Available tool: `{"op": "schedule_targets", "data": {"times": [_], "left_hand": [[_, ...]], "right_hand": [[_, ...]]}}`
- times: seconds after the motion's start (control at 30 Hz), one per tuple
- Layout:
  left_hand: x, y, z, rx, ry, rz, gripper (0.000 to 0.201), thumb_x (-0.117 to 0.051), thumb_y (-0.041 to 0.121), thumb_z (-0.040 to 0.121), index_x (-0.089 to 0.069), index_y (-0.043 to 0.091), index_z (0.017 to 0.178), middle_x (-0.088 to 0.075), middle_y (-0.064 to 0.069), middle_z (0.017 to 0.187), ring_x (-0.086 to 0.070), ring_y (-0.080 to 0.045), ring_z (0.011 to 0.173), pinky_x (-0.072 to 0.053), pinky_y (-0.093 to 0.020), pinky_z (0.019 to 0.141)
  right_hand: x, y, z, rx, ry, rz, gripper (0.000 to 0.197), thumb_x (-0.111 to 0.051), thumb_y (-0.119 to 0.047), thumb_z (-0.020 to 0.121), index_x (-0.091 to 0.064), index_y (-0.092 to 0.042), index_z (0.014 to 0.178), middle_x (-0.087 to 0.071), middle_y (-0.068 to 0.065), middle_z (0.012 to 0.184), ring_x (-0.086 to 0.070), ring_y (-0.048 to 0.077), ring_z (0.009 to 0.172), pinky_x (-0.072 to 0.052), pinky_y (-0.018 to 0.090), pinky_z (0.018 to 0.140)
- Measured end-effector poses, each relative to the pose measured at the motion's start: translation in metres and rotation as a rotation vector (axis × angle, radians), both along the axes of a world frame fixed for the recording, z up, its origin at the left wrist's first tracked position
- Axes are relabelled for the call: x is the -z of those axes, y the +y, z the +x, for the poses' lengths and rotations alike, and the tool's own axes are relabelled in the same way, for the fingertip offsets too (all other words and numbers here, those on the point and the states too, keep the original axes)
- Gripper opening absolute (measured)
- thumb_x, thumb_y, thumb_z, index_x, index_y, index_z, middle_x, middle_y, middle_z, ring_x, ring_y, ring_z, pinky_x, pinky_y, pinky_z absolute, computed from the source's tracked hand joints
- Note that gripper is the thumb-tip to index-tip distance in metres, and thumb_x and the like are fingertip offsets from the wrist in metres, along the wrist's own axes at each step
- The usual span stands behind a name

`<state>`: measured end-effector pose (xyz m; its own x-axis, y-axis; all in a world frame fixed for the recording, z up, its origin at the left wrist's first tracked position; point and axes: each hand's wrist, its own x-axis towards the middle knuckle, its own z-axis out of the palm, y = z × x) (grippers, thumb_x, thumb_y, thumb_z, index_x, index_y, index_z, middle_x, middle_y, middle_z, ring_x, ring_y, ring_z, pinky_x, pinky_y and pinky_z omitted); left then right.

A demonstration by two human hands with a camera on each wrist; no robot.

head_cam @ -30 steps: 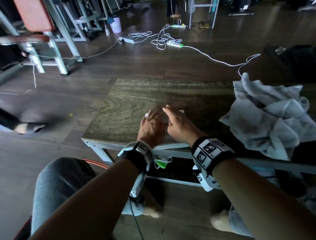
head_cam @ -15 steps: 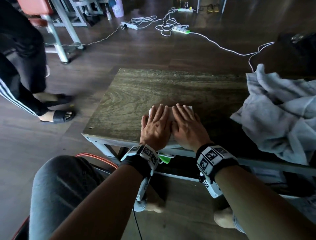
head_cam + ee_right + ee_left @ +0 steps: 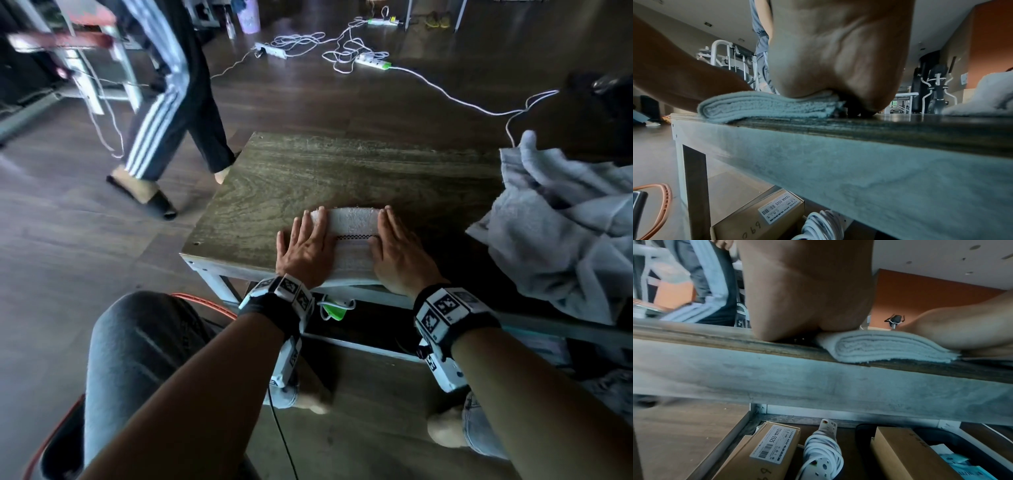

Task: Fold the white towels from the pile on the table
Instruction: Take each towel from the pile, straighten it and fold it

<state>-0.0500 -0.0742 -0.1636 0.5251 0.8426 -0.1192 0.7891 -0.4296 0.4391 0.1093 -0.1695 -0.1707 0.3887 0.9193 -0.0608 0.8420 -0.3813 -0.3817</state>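
A folded white towel with a dark patterned stripe lies at the near edge of the wooden table. My left hand lies flat on its left end, fingers straight. On the towel's right end my right hand presses flat in the same way. The wrist views show the towel's stacked layers under both palms. The pile of unfolded white towels sits at the table's right side, apart from my hands.
A person in striped trousers walks across the floor left of the table. White cables and power strips lie on the floor beyond. Cardboard boxes and a coiled cord sit on the shelf under the table.
My hands have slid apart from the towel's middle to its two ends, uncovering the striped centre. The walking person has moved further right and closer to the table.
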Motion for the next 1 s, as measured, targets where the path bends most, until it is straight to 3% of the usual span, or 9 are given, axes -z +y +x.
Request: {"op": "schedule_targets", "data": {"times": [0.17,0.37,0.5,0.6,0.67,0.73,0.87,1.0], "left_hand": [[0.004,-0.003,-0.011,-0.047,0.003,-0.003,0.067,-0.02,0.051,0.1,0.005,0.022,0.155,0.003,0.01,0.163,0.004,-0.013,0.15,0.005,-0.049,0.12],[-0.006,-0.025,-0.006,-0.18,-0.057,-0.026,0.062,-0.032,0.044,0.097,-0.017,0.016,0.151,-0.01,0.003,0.162,-0.001,-0.015,0.15,0.003,-0.05,0.12],[-0.021,-0.037,-0.006,-0.225,-0.13,-0.008,0.054,-0.048,0.033,0.09,-0.038,0.006,0.135,-0.038,-0.013,0.146,-0.03,-0.028,0.14,-0.02,-0.049,0.116],[-0.034,-0.047,-0.01,-0.21,-0.091,-0.057,0.053,-0.057,0.035,0.086,-0.049,0.003,0.127,-0.043,-0.021,0.134,-0.037,-0.037,0.129,-0.029,-0.041,0.11],[-0.038,-0.053,-0.013,-0.202,-0.106,-0.03,0.054,-0.054,0.051,0.086,-0.06,0.004,0.111,-0.056,-0.021,0.12,-0.046,-0.037,0.119,-0.033,-0.04,0.104],[-0.046,-0.059,-0.017,-0.194,-0.191,-0.079,0.063,-0.044,0.062,0.082,-0.066,0.005,0.098,-0.066,-0.021,0.107,-0.057,-0.035,0.11,-0.04,-0.038,0.098],[-0.072,-0.065,-0.027,-0.158,-0.472,-0.246,0.051,-0.05,0.046,0.072,-0.07,0.004,0.092,-0.071,-0.023,0.097,-0.067,-0.032,0.099,-0.051,-0.035,0.078],[-0.1,-0.067,-0.036,-0.156,-0.65,-0.285,0.047,-0.058,0.048,0.061,-0.068,0.008,0.085,-0.072,-0.017,0.091,-0.07,-0.033,0.09,-0.056,-0.039,0.069]], "right_hand": [[-0.005,-0.015,0.001,0.048,0.067,-0.055,0.064,-0.015,-0.044,0.105,0.001,-0.011,0.158,0.001,0.005,0.166,-0.001,0.018,0.153,-0.003,0.038,0.124],[-0.01,-0.025,-0.007,0.072,0.046,-0.073,0.062,-0.019,-0.04,0.106,-0.004,-0.009,0.157,-0.006,0.009,0.166,-0.007,0.023,0.153,-0.008,0.042,0.124],[-0.016,-0.035,-0.013,0.068,0.053,-0.115,0.061,-0.026,-0.031,0.105,-0.002,-0.009,0.157,-0.01,0.011,0.165,-0.014,0.026,0.151,-0.014,0.045,0.122],[-0.023,-0.047,-0.013,0.044,0.06,-0.12,0.055,-0.03,-0.029,0.104,-0.014,-0.01,0.154,-0.031,0.017,0.155,-0.038,0.033,0.137,-0.034,0.044,0.111],[-0.032,-0.057,-0.013,0.02,0.073,-0.101,0.045,-0.031,-0.032,0.104,-0.029,-0.015,0.146,-0.048,0.015,0.14,-0.053,0.034,0.12,-0.042,0.04,0.095],[-0.046,-0.066,-0.014,0.011,0.094,-0.113,0.039,-0.033,-0.033,0.104,-0.041,-0.017,0.139,-0.058,0.012,0.13,-0.059,0.032,0.111,-0.044,0.036,0.087],[-0.073,-0.075,-0.019,0.06,0.216,-0.143,0.036,-0.04,-0.038,0.102,-0.062,-0.011,0.112,-0.063,0.011,0.116,-0.059,0.029,0.107,-0.045,0.035,0.088],[-0.106,-0.079,-0.034,0.088,0.353,-0.058,0.032,-0.038,-0.025,0.105,-0.05,-0.022,0.075,-0.053,0.007,0.093,-0.052,0.02,0.083,-0.036,0.028,0.08]]}}
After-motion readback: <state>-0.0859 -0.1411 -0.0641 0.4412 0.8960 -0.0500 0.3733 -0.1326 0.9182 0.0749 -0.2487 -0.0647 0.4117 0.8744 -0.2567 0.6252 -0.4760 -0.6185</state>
